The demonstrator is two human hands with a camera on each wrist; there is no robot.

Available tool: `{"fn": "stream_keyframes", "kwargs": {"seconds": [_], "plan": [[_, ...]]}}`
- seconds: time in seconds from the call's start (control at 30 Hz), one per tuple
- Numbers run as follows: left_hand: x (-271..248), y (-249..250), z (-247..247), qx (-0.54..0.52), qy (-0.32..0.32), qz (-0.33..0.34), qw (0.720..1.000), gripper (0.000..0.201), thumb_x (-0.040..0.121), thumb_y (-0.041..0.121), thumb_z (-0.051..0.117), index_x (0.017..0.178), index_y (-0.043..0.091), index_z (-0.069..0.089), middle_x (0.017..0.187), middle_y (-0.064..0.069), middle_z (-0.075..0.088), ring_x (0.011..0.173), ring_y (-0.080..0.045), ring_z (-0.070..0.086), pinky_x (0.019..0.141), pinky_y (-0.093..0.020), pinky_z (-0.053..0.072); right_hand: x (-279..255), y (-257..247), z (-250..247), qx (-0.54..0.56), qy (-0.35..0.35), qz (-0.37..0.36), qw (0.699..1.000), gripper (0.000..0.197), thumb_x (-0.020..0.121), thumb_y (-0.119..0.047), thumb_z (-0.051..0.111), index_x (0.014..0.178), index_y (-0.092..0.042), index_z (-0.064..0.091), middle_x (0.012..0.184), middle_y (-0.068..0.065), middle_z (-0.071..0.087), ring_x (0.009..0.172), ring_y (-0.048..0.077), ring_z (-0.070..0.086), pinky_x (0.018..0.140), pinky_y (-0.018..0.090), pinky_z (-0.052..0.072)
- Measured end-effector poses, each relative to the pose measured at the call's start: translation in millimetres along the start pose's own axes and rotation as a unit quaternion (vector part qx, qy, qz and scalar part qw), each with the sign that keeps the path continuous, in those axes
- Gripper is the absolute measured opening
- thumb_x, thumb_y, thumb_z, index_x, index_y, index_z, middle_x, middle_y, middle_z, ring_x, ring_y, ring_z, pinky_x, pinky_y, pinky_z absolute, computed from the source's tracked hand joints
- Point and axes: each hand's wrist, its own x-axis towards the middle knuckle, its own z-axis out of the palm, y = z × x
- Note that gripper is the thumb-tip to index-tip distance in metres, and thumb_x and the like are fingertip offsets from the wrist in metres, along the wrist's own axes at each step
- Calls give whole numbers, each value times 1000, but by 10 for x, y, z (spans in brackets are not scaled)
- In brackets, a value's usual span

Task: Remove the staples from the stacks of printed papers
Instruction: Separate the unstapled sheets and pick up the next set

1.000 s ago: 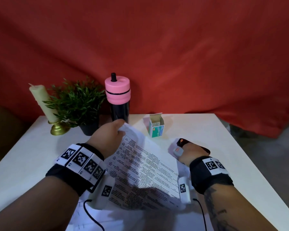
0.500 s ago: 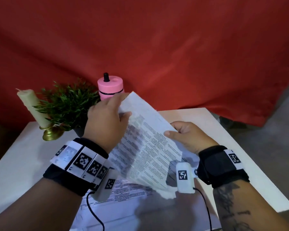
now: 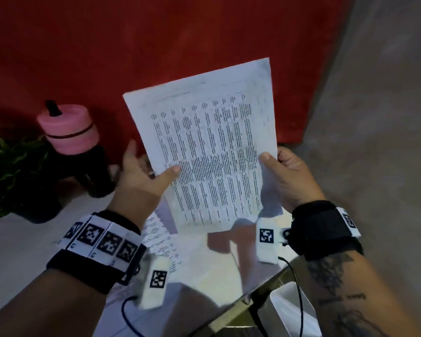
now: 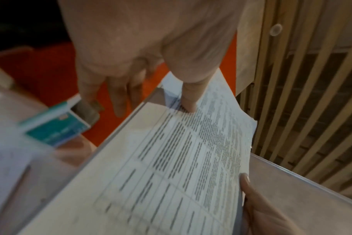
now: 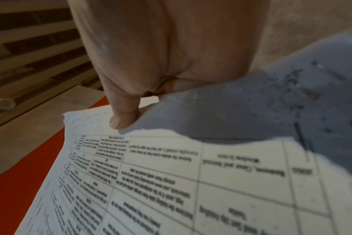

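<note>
At the far left a green plant (image 3: 9, 171) is seen on the white table (image 3: 22, 242), with a pink-lidded bottle (image 3: 75, 144) just beside it. The left hand (image 3: 141, 176) is held against the left edge of a printed sheet (image 3: 209, 152), thumb laid on its face and the other fingers (image 4: 119, 97) spread loosely behind it. The sheet is kept raised above the table, tilted back. More printed papers (image 3: 161, 242) are left flat below. The right edge is pinched by the right hand (image 3: 287, 176), thumb in front.
</note>
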Motion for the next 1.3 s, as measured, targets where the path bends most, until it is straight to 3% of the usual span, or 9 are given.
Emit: {"fn": "stream_keyframes", "kwargs": {"seconds": [0.1, 0.33, 0.47, 0.57, 0.7, 0.83, 0.97, 1.17, 1.3], "plan": [[-48, 19, 423, 58, -118, -26, 991, 23, 85, 28, 70, 107, 30, 65, 91, 17, 72, 88, -20, 69, 67, -28, 55, -32, -14, -357, 4, 59, 1, 998, 10, 93, -16, 61, 90, -21, 70, 101, 0, 73, 96, 13, 65, 88, 31, 49], [-324, 221, 1623, 123, -194, 46, 972, 40, 88, 25, 68, 123, 25, 50, 112, 15, 64, 101, -6, 61, 87, -24, 45, -147, 220, -1596, -83, 182, 84, 976, 15, 89, -34, 66, 89, -19, 64, 92, 7, 68, 85, 21, 58, 71, 33, 47], [-565, 221, 2425, 158, -284, 70, 943, 47, 91, 23, 64, 132, 25, 41, 107, 19, 56, 99, -3, 56, 70, -8, 41, -352, 670, -2441, -133, 230, 168, 949, 48, 70, -58, 75, 95, -17, 66, 97, 8, 74, 96, 33, 68, 85, 49, 55], [-774, 100, 2971, 168, -362, 44, 916, 47, 92, 20, 60, 133, 26, 37, 111, 18, 57, 98, -2, 54, 63, 1, 39, -628, 945, -2976, -186, 250, 241, 919, 42, 73, -61, 69, 90, -23, 65, 92, 4, 75, 86, 26, 69, 74, 39, 52], [-1050, -232, 3551, 186, -421, -15, 888, 50, 91, 16, 59, 135, 24, 36, 119, 12, 58, 103, -5, 56, 82, -19, 43, -971, 1406, -3509, -242, 248, 338, 875, 55, 69, -69, 63, 89, -19, 67, 89, 4, 75, 83, 26, 69, 75, 43, 55], [-1260, -775, 3871, 243, -458, -78, 851, 51, 88, 16, 62, 133, 25, 39, 121, 14, 57, 109, -6, 56, 82, -12, 44, -1309, 1769, -3644, -273, 199, 435, 835, 36, 91, -49, 59, 77, -16, 64, 86, 5, 69, 77, 23, 62, 72, 30, 47], [-1349, -1384, 4036, 291, -493, -200, 795, 61, 82, 23, 67, 135, 23, 38, 123, 5, 63, 110, -17, 61, 96, -38, 51, -1611, 2269, -3673, -254, 151, 515, 804, 34, 97, -39, 54, 103, -9, 71, 104, 8, 68, 85, 19, 57, 68, 25, 40], [-1436, -1991, 4167, 304, -527, -251, 753, 27, 76, -2, 68, 80, 22, 57, 93, -3, 66, 100, -24, 64, 91, -35, 52, -1940, 2974, -3622, -188, 128, 601, 766, 58, 88, -59, 57, 118, -10, 66, 112, 5, 66, 103, 21, 62, 88, 27, 48], [-1566, -2728, 4035, 267, -485, -333, 763, 43, 49, 20, 70, 92, 20, 64, 106, -13, 69, 105, -31, 65, 92, -52, 52, -2222, 3388, -3672, -122, 88, 626, 766, 22, 87, -23, 70, 107, -21, 59, 114, 5, 63, 101, 21, 59, 91, 31, 48]]}}
